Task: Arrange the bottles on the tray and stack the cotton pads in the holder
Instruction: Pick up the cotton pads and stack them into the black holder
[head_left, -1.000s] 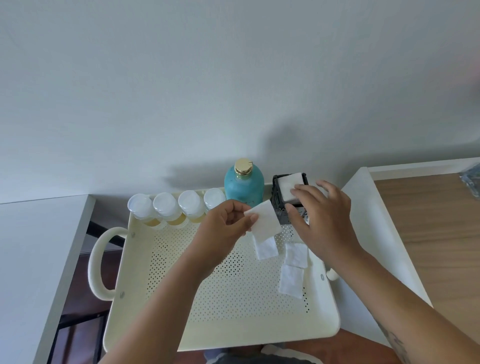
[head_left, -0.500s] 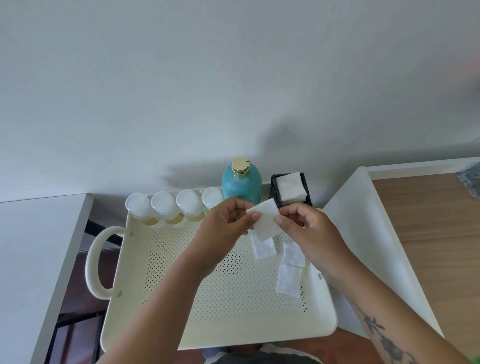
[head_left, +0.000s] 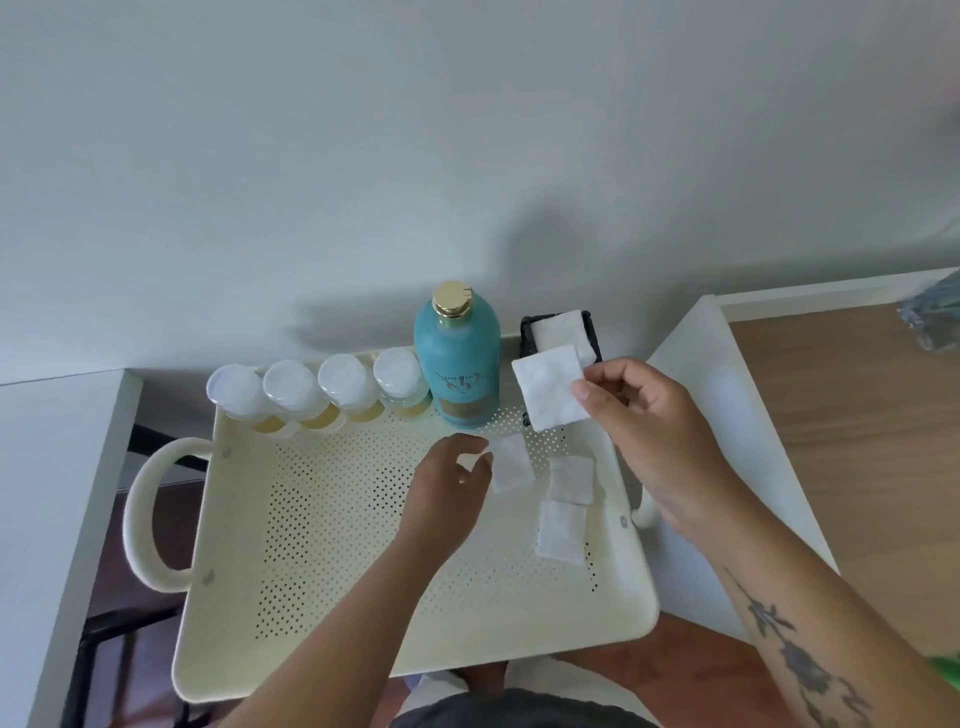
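Observation:
A cream perforated tray (head_left: 363, 597) carries several small white-capped bottles (head_left: 317, 389) in a row along its far edge, with a teal bottle (head_left: 457, 364) to their right. A black holder (head_left: 563, 332) in the far right corner has white cotton pads in it. My right hand (head_left: 654, 426) pinches a square cotton pad (head_left: 550, 387) just in front of the holder. My left hand (head_left: 449, 488) hovers low over the tray, fingertips touching a loose pad (head_left: 511, 465). Two more pads (head_left: 571, 480) (head_left: 561, 530) lie flat to the right.
White surfaces flank the tray at left (head_left: 52, 467) and right (head_left: 727, 415). A wooden tabletop (head_left: 857, 441) lies beyond the right one, with a clear packet (head_left: 935, 317) at its far edge. A white wall stands close behind the tray.
The pad passed from my left hand to my right, which lifted it towards the holder. My left hand dropped to the loose pad on the tray.

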